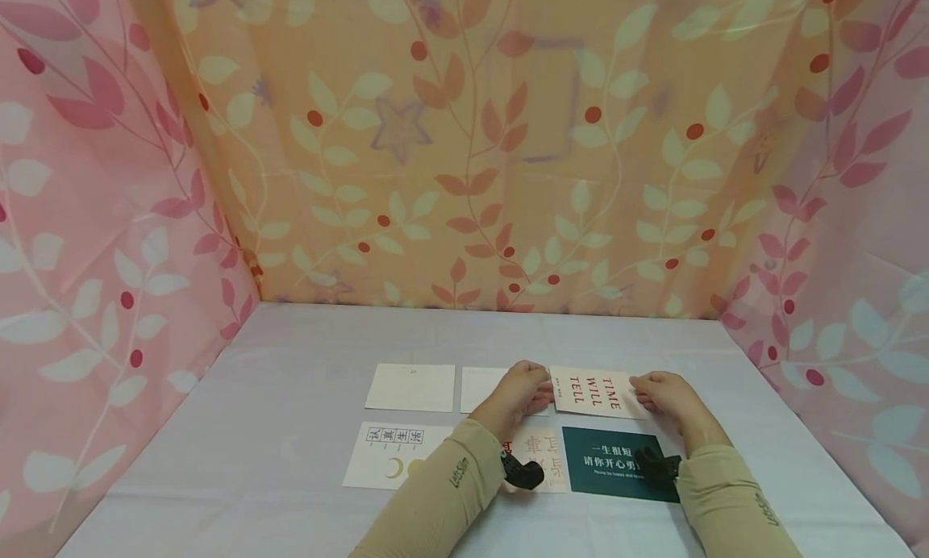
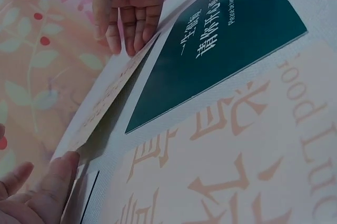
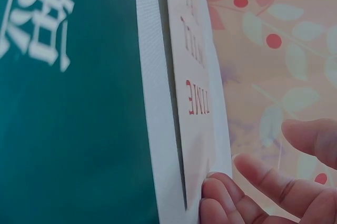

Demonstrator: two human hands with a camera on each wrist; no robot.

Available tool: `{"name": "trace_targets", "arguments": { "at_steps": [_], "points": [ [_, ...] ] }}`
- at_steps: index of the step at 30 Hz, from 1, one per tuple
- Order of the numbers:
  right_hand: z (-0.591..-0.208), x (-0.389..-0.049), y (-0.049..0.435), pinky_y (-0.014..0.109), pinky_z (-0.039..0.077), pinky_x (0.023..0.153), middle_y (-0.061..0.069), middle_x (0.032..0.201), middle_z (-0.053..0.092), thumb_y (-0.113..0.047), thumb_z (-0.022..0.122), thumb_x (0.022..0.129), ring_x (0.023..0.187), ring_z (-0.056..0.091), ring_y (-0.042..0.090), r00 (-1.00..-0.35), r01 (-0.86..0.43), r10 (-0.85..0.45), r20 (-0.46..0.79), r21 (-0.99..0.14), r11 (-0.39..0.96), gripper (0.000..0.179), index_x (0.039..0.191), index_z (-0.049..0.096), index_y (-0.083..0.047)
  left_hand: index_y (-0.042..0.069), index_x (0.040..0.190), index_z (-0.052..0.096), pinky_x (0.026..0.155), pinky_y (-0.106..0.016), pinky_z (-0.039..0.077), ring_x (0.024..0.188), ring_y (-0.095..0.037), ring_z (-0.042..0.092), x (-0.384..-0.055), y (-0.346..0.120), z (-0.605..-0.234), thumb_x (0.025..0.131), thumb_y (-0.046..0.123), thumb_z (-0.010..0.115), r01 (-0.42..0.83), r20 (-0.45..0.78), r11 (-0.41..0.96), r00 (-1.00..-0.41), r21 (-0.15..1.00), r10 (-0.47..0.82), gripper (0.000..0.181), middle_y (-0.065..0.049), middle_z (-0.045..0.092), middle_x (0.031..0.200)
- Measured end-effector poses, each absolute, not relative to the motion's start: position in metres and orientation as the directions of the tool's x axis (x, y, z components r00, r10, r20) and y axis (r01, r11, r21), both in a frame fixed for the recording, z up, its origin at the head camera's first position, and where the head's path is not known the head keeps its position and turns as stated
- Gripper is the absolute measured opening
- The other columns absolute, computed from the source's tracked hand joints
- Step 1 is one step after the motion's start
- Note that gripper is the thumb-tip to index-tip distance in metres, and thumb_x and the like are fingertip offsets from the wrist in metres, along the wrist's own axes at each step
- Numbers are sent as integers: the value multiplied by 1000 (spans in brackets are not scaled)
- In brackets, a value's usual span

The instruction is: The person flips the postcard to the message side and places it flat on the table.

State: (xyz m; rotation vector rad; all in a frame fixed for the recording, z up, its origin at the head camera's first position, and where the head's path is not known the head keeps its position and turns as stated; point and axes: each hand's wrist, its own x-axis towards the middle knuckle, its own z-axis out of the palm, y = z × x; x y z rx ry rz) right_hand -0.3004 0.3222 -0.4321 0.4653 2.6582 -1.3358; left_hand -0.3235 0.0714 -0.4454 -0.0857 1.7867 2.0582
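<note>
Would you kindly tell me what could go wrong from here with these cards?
The "TIME WILL TELL" card has fingers at both ends; uneven pressure might skew or bend it. The left hand overlaps the top row's middle card and could nudge it. The right wrist's black device overlaps the green card in the head view and may brush it.

Pink and orange leaf-print curtains [image 1: 472, 171] enclose three sides of a white-covered table [image 1: 268, 381].

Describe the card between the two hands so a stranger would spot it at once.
On the white table, find the dark green card. Just beyond it, between the left hand and the right hand, is a cream card, set apart by its red capitals TIME WILL TELL.
</note>
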Motion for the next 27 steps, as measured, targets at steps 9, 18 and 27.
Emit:
{"name": "trace_targets", "arguments": {
  "at_steps": [9,18,27],
  "points": [
    [-432,-300,322,21,43,61,13,95,61,-35,51,92,82,53,20,-945,325,213,-246,-765,556,47,113,53,6,6,122,50,73,-32,53,82,-21,64,-324,74,-446,90,16,53,-335,-296,-100,-913,937,279,34,-13,64,95],
    [-435,-302,325,20,44,61,16,98,60,-34,52,92,82,55,19,-946,322,209,-247,-772,547,48,116,51,8,10,132,44,65,-28,53,70,-16,62,-322,81,-449,89,13,57,-297,-276,-34,-918,954,284,45,-9,65,87],
    [-434,-301,325,22,45,63,14,96,59,-33,51,93,80,54,19,-952,304,184,-243,-779,548,47,116,51,8,13,130,47,64,-29,53,66,-16,61,-318,83,-448,81,5,65,-289,-279,0,-924,957,262,53,-8,62,86]
  ]
}}
